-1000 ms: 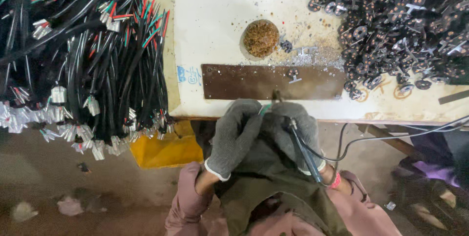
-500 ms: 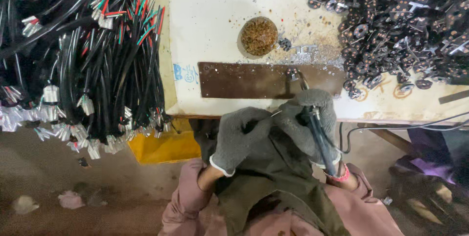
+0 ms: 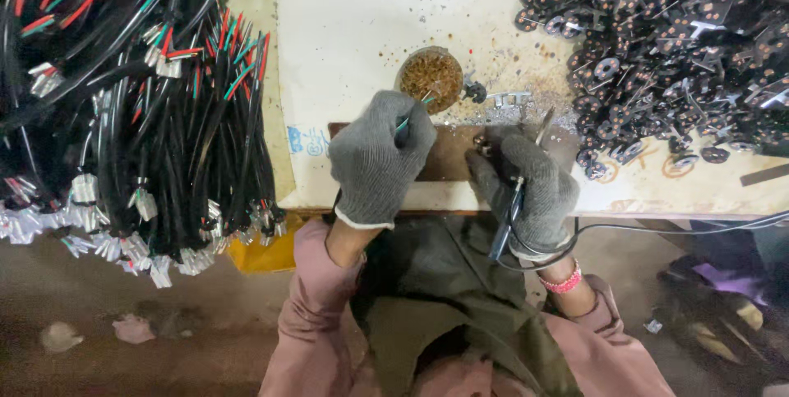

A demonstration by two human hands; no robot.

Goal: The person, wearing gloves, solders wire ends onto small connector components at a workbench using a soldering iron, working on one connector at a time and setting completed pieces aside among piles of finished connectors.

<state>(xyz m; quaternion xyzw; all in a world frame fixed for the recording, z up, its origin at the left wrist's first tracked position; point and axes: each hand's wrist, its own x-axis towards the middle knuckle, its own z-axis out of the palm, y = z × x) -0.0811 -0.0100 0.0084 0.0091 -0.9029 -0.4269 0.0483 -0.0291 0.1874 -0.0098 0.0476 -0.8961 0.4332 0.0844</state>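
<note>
— What do the hands hold?

— The left hand (image 3: 376, 159), in a grey glove, is closed on thin wires (image 3: 404, 123), their green ends poking out just beside the dish (image 3: 431, 78) of brown granules. The right hand (image 3: 530, 187) is wrapped round a soldering iron (image 3: 511, 208), tip raised toward the shiny scraps (image 3: 526, 101); its cord (image 3: 657, 228) trails right.

— Why that arrangement?

— The brown plate (image 3: 448, 159) at the table (image 3: 345, 35) edge lies under both hands, likely as a work pad, with the dish within dipping reach.

— And the wire ends?

— At the left fingertips, above the plate; whether they touch the dish is hard to tell. Cable bundles (image 3: 148, 117) hang at left, black parts (image 3: 674, 43) heaped at right.
</note>
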